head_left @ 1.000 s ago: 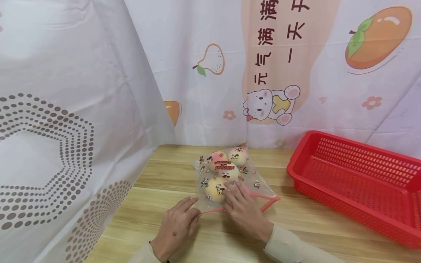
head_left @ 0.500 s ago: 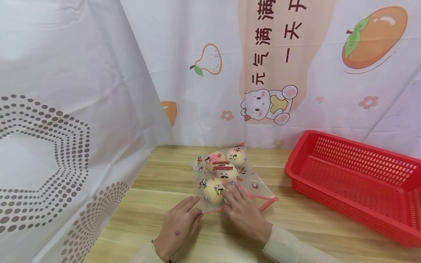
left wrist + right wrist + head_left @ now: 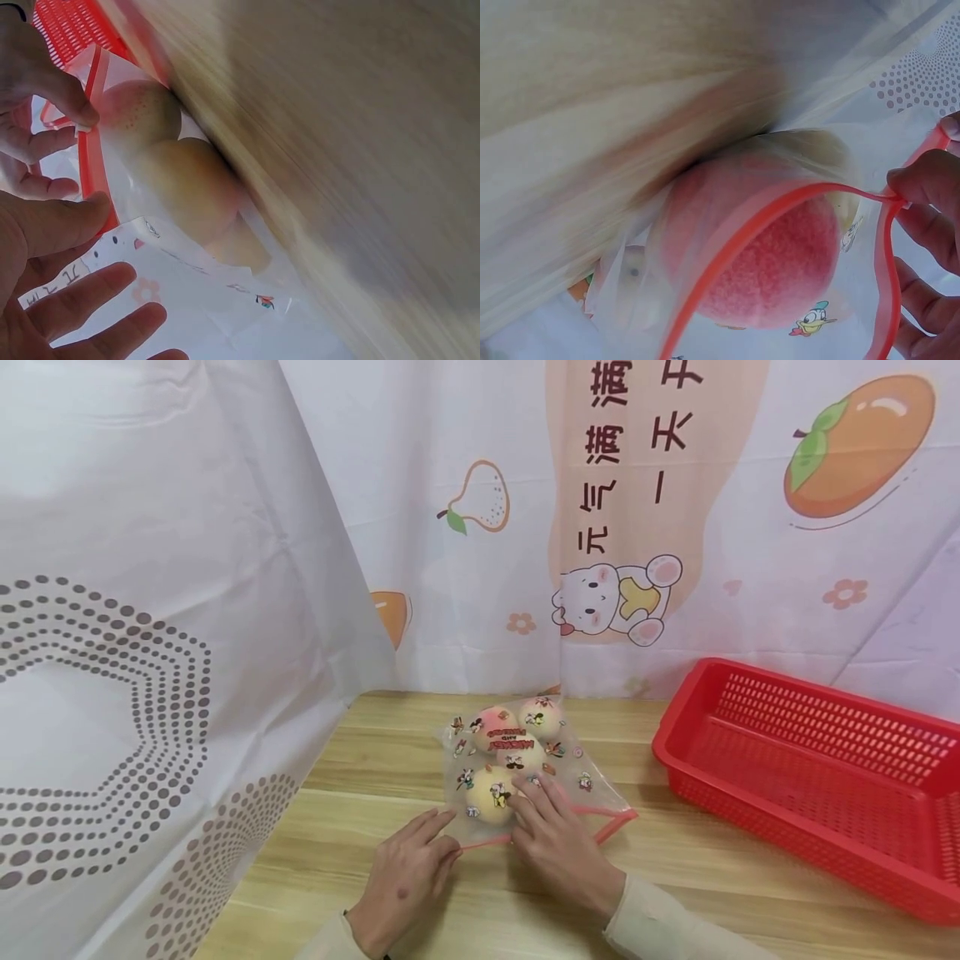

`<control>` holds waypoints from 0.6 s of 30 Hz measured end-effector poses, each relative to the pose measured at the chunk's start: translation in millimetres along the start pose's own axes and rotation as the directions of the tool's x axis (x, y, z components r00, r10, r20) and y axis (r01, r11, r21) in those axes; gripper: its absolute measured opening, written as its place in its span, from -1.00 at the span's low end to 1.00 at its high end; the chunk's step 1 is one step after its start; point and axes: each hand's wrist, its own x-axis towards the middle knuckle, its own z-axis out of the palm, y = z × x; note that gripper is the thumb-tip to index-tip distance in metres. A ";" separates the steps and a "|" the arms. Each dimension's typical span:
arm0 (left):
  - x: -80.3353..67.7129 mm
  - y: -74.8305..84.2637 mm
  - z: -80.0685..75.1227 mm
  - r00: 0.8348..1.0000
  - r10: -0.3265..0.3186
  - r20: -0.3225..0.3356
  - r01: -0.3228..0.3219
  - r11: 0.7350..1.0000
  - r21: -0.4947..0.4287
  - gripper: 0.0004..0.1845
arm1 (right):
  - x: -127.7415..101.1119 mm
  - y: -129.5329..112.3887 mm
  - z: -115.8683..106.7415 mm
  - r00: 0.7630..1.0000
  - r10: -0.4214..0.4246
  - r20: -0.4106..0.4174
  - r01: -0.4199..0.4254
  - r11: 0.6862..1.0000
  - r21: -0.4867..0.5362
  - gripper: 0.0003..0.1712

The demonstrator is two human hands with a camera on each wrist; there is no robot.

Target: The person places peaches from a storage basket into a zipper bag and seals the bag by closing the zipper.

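Note:
A clear zip bag [image 3: 459, 814] with cartoon prints lies on the table, its red-edged mouth toward me. Several peaches [image 3: 487, 802] fill it; a pink peach [image 3: 780, 255] shows near the mouth in the right wrist view. My left hand [image 3: 408, 868] pinches the left end of the red zip strip [image 3: 94, 161] between thumb and forefinger, other fingers spread. Farther along, my right hand [image 3: 558, 843] pinches the strip at a small pale slider [image 3: 82, 128], its fingers lying over the bag's printed side. Right of that hand the mouth gapes; between the hands its two edges lie together.
A red plastic basket [image 3: 787, 827] stands on the wooden table [image 3: 360, 752] at the right. Behind the table hangs a white printed cloth [image 3: 465, 635]; another dotted cloth [image 3: 247, 610] hangs along the left side.
Both hands keep their hold on the bag's edge with hardly any movement. The head view shifts slightly sideways and back.

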 end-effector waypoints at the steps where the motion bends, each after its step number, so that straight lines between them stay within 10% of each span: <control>1: -0.1 0.1 -0.4 1.000 -0.001 -0.002 0.001 1.000 0.000 -0.83 | -0.3 0.2 -0.6 1.000 0.002 0.006 -0.002 1.000 0.002 -0.63; 18: -1.0 -0.9 -3.8 1.000 -0.008 0.008 0.008 1.000 0.003 -0.83 | -3.5 3.1 -1.4 1.000 0.002 -0.002 -0.002 1.000 0.008 -0.68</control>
